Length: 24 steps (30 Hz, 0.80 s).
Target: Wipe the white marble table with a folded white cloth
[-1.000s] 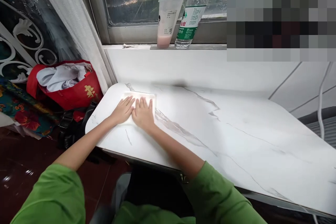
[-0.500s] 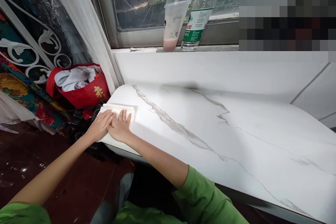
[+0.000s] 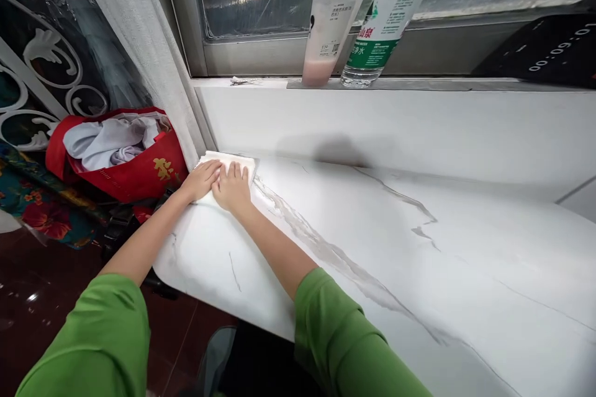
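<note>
A folded white cloth (image 3: 242, 163) lies at the far left corner of the white marble-patterned table (image 3: 372, 242). My left hand (image 3: 201, 178) and my right hand (image 3: 233, 186) rest side by side on top of it, fingers stretched flat and pressing down. Both sleeves are green. Most of the cloth is hidden under my hands.
On the window sill stand a plastic cup with pink drink (image 3: 329, 25) and a water bottle (image 3: 382, 25). A small clip (image 3: 243, 80) lies on the sill. A red bag of clothes (image 3: 116, 155) sits left of the table, beside a white curtain (image 3: 139, 49). A dark device (image 3: 544, 49) sits at right.
Both hands have slid the cloth from the table's near left edge away to its far left corner by the wall. The camera view shifted too.
</note>
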Motion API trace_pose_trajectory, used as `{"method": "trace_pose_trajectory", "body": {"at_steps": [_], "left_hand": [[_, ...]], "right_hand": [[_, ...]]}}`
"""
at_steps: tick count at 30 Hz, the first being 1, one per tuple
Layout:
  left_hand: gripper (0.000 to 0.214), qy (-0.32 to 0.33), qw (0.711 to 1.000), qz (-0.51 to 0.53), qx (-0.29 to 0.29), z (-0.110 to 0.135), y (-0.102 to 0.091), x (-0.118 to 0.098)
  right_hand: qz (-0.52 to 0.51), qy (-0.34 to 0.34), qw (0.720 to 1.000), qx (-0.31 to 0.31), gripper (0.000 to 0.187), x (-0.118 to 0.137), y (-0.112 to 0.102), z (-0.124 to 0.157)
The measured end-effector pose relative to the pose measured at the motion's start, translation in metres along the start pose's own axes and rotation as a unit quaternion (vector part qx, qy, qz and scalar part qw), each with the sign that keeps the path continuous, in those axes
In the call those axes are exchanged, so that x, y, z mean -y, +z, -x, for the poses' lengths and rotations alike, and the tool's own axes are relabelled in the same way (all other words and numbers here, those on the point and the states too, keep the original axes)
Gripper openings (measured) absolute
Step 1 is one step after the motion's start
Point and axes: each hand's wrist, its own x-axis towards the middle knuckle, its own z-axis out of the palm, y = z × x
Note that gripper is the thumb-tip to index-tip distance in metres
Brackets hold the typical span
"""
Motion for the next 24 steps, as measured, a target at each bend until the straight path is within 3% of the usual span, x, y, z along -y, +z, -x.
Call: {"method": "trace_pose_trajectory", "body": {"at_steps": [7, 12, 18, 24], "left_hand": [[0.046, 0.023, 1.000, 0.006, 0.010, -0.066, 0.008, 0.012], [0.044, 0.046, 0.999, 0.003, 0.003, -0.094, 0.014, 0.022], [0.045, 0.050, 0.999, -0.001, -0.008, -0.097, 0.015, 0.026], [0.047, 0.027, 0.999, -0.034, -0.015, -0.081, 0.017, 0.012]], "right_hand": [[0.001, 0.042, 0.999, 0.004, 0.060, -0.029, 0.001, -0.049], [0.004, 0.051, 0.999, -0.017, 0.060, -0.042, 0.003, -0.070], [0.009, 0.046, 0.998, -0.030, 0.058, -0.044, 0.006, -0.075], [0.007, 0.045, 0.999, -0.001, 0.060, -0.045, -0.001, -0.060]]}}
